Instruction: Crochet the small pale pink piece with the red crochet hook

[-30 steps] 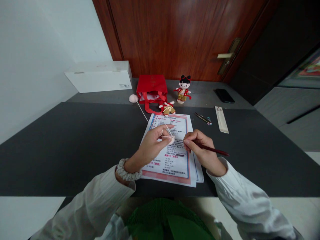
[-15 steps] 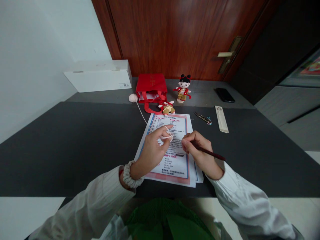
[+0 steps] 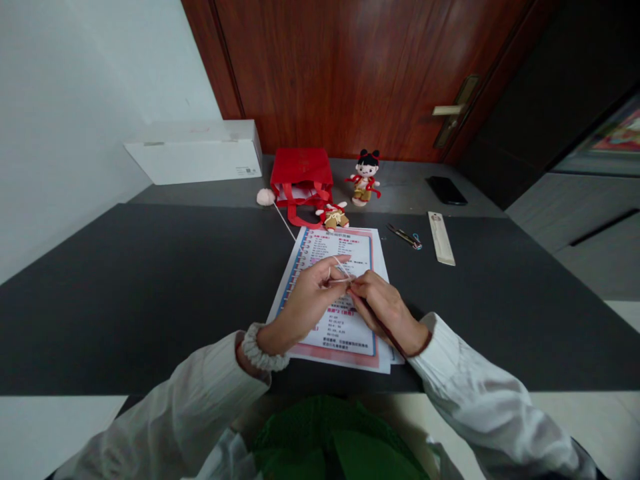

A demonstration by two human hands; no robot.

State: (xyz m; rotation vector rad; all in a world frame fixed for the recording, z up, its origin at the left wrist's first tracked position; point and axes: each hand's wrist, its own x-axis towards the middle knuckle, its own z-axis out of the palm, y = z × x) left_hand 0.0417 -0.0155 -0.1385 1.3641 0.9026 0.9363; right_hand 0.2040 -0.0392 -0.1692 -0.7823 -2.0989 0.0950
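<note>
My left hand (image 3: 313, 293) is closed in a pinch, with pale yarn (image 3: 342, 268) looped around its raised index finger. My right hand (image 3: 383, 303) grips a dark-handled crochet hook (image 3: 395, 342), whose handle slants back under the palm toward the wrist. Thumb and fingers of both hands meet at the yarn, and the hook's tip is hidden there. Beneath the hands lie printed pattern sheets (image 3: 350, 343). From a pale ball of yarn (image 3: 265, 197), a strand runs toward my left hand.
Behind the sheets are a red bag (image 3: 301, 167), a headless crocheted doll body (image 3: 334, 217) and a finished doll (image 3: 367, 179). To the right lie small scissors (image 3: 405, 236), a pale flat packet (image 3: 441, 239) and a phone (image 3: 447, 191). A white box (image 3: 195, 157) stands back left.
My right hand has moved left to meet my left hand at the yarn. The hook has turned, its handle now pointing more toward me.
</note>
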